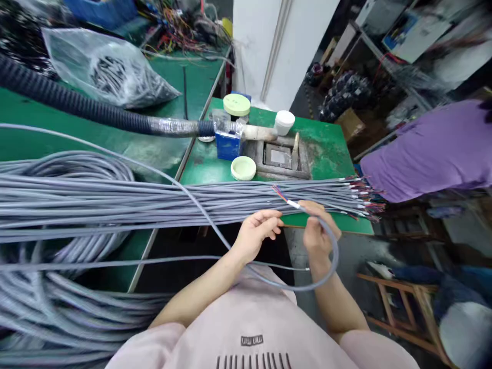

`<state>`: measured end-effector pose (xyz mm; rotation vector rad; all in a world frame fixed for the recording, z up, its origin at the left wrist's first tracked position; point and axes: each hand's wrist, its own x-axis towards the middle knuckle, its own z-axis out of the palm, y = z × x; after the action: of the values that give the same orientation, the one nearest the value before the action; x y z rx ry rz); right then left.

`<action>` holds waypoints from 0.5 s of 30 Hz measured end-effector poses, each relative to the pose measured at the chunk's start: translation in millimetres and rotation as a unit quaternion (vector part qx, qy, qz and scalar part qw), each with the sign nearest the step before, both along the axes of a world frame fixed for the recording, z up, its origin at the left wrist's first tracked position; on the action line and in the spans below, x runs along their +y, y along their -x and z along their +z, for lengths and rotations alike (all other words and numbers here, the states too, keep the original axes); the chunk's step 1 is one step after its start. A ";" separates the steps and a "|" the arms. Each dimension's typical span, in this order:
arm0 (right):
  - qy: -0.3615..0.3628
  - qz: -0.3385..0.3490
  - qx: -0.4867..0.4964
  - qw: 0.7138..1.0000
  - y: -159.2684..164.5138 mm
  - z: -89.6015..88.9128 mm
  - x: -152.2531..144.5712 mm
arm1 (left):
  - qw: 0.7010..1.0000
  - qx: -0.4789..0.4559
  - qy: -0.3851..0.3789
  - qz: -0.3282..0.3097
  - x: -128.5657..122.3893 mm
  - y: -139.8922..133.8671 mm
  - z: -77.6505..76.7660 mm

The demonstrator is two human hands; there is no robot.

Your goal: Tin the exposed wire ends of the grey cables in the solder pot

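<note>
In the head view, over the bundle of grey cables (pixel 230 197): one loose grey cable (pixel 337 253), its end pinched between thumb and fingers of your right hand (pixel 317 239), the nearer, with white sleeve (pixel 293 204) and coloured wires (pixel 280 193) pointing left and away from you. Your left hand (pixel 257 231): fingers loosely curled, part-open, nothing seen in them, just on the near side of the wire tips, apparently not touching.

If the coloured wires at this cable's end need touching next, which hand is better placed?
Probably the left hand: it seems to hold nothing and is close to the coloured wires. The right hand is busy gripping the gray cable just behind its white band.
</note>
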<state>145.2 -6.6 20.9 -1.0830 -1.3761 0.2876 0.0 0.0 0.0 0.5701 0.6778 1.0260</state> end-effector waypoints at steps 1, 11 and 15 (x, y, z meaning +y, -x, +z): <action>0.009 -0.007 0.031 0.999 -3.2 0.5 5.3 | 1.000 0.009 -0.007 -0.004 -0.3 1.1 0.7; 0.047 0.056 0.239 0.968 -8.6 3.0 41.8 | 0.908 0.276 -0.315 0.025 -3.0 24.9 25.7; 0.053 0.050 0.187 0.980 -7.4 8.7 60.2 | 0.808 0.399 -0.414 0.128 10.2 41.3 26.3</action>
<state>152.6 53.6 29.7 -0.9882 -1.0867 0.6123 -41.3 10.2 26.3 1.7878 1.0472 1.3251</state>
